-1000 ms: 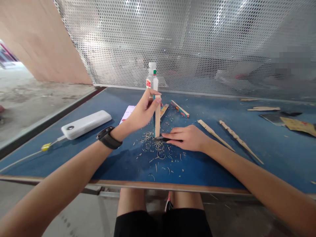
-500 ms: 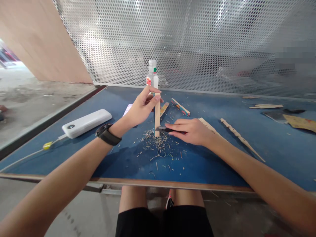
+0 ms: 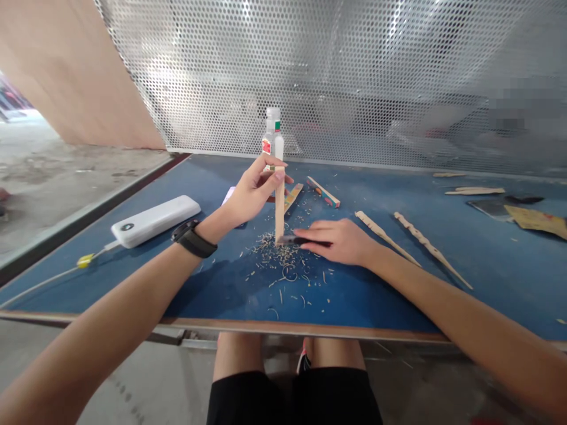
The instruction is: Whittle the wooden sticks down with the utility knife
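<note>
My left hand point(image 3: 261, 186) grips the upper end of a wooden stick point(image 3: 279, 206), which stands upright on the blue table point(image 3: 212, 301). In my right hand point(image 3: 339, 241) is a dark-handled knife point(image 3: 303, 239), its blade against the stick's lower end. Pale wood shavings point(image 3: 283, 260) lie scattered around the foot of the stick. Behind it lie a flat strip with a coloured print point(image 3: 293, 198) and a painted wooden stick point(image 3: 323, 192). Two carved wooden sticks, one nearer point(image 3: 385, 236) and one farther right point(image 3: 432, 248), rest beyond my right hand.
A white power bank point(image 3: 156, 221) with a cable point(image 3: 44, 285) lies at left. Bottles point(image 3: 273, 133) stand behind my left hand, before a perforated metal panel point(image 3: 354, 77). A yellowish sheet point(image 3: 535, 220) and wood pieces point(image 3: 475, 190) are at far right.
My right hand has moved the knife down along the stick to near its foot. The stick's lower end has shifted slightly left and turned a little; my left hand keeps its hold.
</note>
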The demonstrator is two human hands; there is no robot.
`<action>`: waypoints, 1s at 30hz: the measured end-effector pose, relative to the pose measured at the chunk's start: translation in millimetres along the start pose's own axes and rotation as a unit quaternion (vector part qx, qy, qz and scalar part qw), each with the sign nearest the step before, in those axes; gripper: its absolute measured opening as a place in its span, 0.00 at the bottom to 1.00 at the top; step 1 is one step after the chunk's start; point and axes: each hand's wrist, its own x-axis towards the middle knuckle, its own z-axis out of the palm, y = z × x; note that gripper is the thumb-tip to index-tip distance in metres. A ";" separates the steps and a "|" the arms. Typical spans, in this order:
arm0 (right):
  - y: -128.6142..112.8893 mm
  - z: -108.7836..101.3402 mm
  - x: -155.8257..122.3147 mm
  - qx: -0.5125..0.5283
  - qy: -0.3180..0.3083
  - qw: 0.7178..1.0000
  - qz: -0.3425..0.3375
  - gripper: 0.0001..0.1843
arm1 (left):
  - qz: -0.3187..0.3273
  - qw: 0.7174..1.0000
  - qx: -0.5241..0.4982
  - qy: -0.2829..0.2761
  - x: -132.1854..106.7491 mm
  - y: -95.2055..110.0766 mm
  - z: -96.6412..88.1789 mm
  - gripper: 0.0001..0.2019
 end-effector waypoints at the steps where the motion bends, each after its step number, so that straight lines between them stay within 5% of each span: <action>1: -1.6 1.0 -2.3 -0.002 -0.017 1.000 -0.009 0.18 | 0.001 1.000 0.000 -0.003 0.0 0.6 0.2 0.13; 10: -2.4 -7.6 9.6 -0.073 0.044 0.996 0.006 0.17 | 0.011 1.000 -0.014 -0.001 -0.5 3.7 3.1 0.13; 21: -7.1 1.6 1.4 0.000 -0.046 0.999 -0.028 0.17 | 0.009 0.999 -0.030 -0.021 -3.2 10.2 6.6 0.13; 27: -2.5 -5.5 7.3 -0.039 0.048 0.997 0.039 0.18 | 0.005 1.000 -0.028 -0.006 -1.9 7.1 5.1 0.11; 30: -1.6 -2.7 3.3 -0.015 0.037 0.999 0.030 0.18 | -0.004 1.000 -0.028 -0.002 -1.4 5.7 4.6 0.11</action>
